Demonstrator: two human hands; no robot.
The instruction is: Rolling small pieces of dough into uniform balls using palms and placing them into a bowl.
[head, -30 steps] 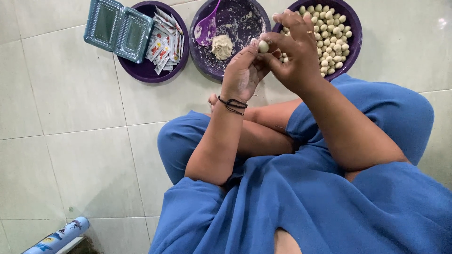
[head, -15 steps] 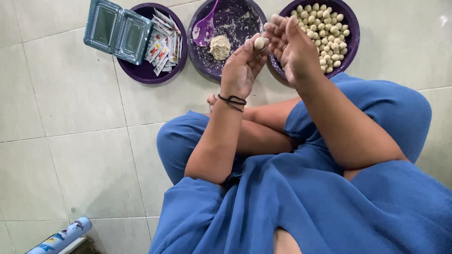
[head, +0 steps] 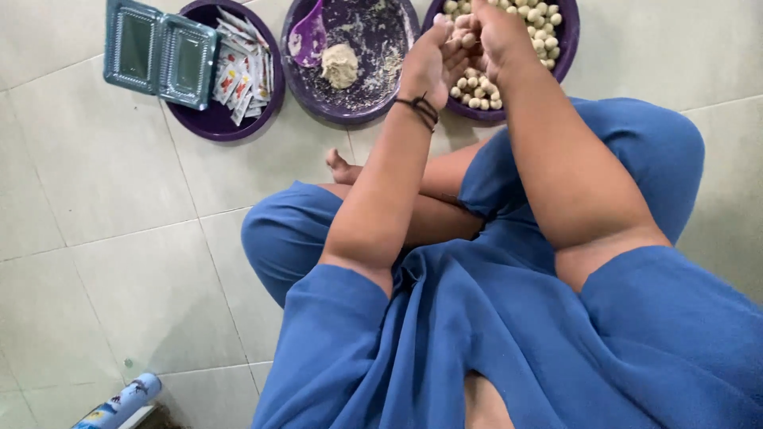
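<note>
I sit cross-legged on a tiled floor in blue clothes. My left hand (head: 433, 59) and my right hand (head: 497, 32) meet above the right purple bowl (head: 566, 48), which holds several small pale dough balls (head: 477, 87). A dough ball (head: 463, 30) sits between the two hands, pressed by the fingers. My left wrist wears a dark band. The middle purple bowl (head: 373, 95) holds a lump of dough (head: 339, 63) and a purple spoon (head: 307, 36).
A third purple bowl (head: 214, 123) at the left carries an open clear plastic box (head: 159, 52) and several small sachets (head: 242, 75). A blue and white can (head: 119, 403) lies at the bottom left. My bare foot (head: 343, 168) rests near the middle bowl.
Both hands have shifted right and further away, from over the gap between the bowls to above the bowl of balls, with the dough ball still between them.
</note>
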